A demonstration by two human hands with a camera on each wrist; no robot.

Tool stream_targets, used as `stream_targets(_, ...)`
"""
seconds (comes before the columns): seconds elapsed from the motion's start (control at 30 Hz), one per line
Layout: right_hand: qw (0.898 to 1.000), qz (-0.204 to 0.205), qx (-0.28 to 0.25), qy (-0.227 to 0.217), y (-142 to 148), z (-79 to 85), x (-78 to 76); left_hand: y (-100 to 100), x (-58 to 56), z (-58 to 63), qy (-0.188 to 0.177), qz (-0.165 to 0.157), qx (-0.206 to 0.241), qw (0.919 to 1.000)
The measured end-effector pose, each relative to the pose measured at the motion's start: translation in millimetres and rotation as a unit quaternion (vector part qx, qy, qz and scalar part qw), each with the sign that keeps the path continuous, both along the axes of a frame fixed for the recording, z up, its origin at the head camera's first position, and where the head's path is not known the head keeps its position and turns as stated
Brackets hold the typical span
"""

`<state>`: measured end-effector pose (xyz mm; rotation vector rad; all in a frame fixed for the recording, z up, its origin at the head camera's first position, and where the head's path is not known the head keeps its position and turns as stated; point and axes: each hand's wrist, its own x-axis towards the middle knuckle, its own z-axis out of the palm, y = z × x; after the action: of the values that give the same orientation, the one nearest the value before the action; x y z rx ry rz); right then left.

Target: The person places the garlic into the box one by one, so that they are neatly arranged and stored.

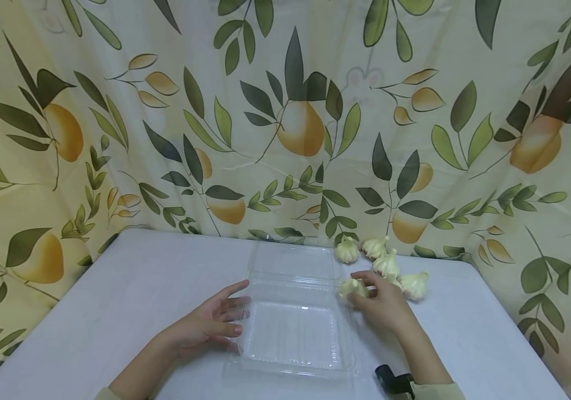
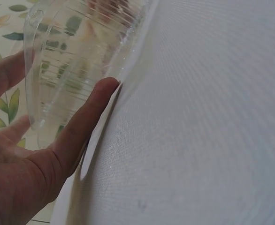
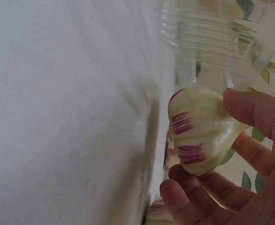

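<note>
Cream garlic (image 1: 351, 288), pinched in the right hand (image 1: 384, 301) at the clear box (image 1: 290, 336)'s right edge, is probably light, firm and slightly slippery, best held round its bulge, while the left hand (image 1: 207, 323), fingers spread, stands at the box's left side.

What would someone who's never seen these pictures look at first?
Probably the big fruit-and-leaf cloth filling the back, because it's so bright behind the white table. Next might be the garlic with purple streaks, held by the fingers of the right hand, with other bulbs lying nearby. Then they might notice the clear box, open on the table between both hands.
</note>
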<state>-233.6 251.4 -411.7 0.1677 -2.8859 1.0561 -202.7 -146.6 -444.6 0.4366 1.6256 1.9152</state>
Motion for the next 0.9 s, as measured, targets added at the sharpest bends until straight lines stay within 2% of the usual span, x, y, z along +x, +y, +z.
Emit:
stream_targets(0.4, 1.0, -0.006, -0.008, 0.019, 1.9, 24.2, 7.9, 0.2, 0.2, -1.1, -0.005, 0.004, 0.003, 1.0)
stream_targets(0.67, 0.999, 0.005, -0.03, 0.039, -2.9, 34.0, 12.2, 0.2, 0.9, 0.9, -0.008, 0.006, 0.0, 0.9999)
stream_targets(0.9, 0.998, 0.016, -0.055, 0.035, -7.3, 39.7, 15.7, 0.1, 0.7, 0.7, -0.007, 0.008, -0.005, 0.9999)
